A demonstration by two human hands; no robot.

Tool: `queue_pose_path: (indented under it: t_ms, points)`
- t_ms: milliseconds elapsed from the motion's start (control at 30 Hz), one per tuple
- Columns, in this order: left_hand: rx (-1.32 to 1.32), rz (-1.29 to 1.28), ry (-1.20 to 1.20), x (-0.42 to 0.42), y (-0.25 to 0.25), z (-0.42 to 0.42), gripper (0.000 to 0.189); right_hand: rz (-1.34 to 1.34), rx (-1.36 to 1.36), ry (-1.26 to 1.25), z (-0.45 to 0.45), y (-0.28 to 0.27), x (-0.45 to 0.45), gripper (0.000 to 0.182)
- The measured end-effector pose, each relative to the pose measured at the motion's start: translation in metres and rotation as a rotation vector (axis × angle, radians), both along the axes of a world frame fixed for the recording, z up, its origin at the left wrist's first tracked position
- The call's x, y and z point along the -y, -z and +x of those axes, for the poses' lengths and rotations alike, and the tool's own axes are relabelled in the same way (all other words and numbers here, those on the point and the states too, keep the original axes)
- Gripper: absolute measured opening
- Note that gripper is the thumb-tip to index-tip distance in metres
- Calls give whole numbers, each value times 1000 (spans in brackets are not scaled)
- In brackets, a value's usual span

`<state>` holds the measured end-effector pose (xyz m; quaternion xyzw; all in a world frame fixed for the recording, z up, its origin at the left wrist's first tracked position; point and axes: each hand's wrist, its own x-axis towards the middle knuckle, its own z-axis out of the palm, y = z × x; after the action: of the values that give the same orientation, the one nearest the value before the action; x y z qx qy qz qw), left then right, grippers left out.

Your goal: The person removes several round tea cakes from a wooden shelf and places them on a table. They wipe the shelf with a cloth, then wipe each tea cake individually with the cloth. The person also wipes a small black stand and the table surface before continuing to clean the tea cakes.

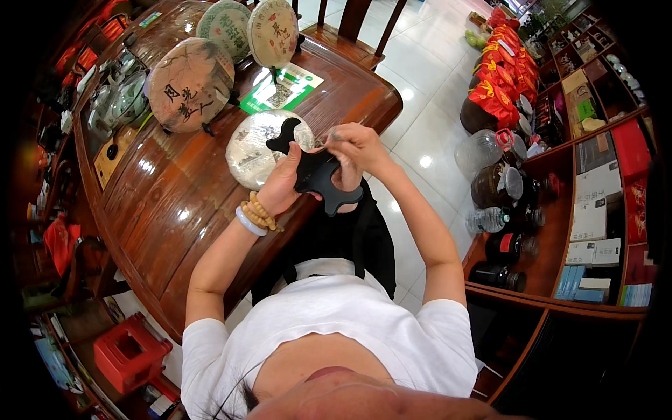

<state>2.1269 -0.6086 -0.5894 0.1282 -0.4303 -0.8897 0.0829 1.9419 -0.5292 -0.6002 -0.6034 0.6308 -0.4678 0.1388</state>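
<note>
My left hand grips a black display stand with curved feet, thumb on its near face and fingers behind it. The stand is tilted above the front edge of the wooden table. At its right side is my right hand, with thumb and fingertips pinched together close to the stand's upper edge. Whether a thin part of the stand is between those fingertips is too small to tell. Just beyond my left hand, a round wrapped tea cake lies on the table, partly hidden by the stand and the hand.
Three more wrapped tea cakes, one a large brown-toned cake, stand upright on the glossy table. Behind the flat cake lies a green-and-white card. Glass teaware is at left. Shelves with jars and boxes line the right side.
</note>
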Motion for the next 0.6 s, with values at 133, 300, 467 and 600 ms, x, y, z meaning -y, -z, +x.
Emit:
queue_pose_path:
  t_ms: [133, 300, 467, 600]
  points:
    - [9, -43, -35, 1, -2, 1, 58, -135, 268, 299, -26, 9, -3, 18]
    - [-68, -203, -268, -1, 3, -1, 49, -317, 696, 517, -32, -52, -26, 28]
    - [-98, -318, -346, -2, 7, -3, 57, -332, 741, 345, 15, -99, -41, 39]
    - [-94, -486, -342, -6, 7, -2, 62, -222, 442, 284, 34, -80, -18, 30]
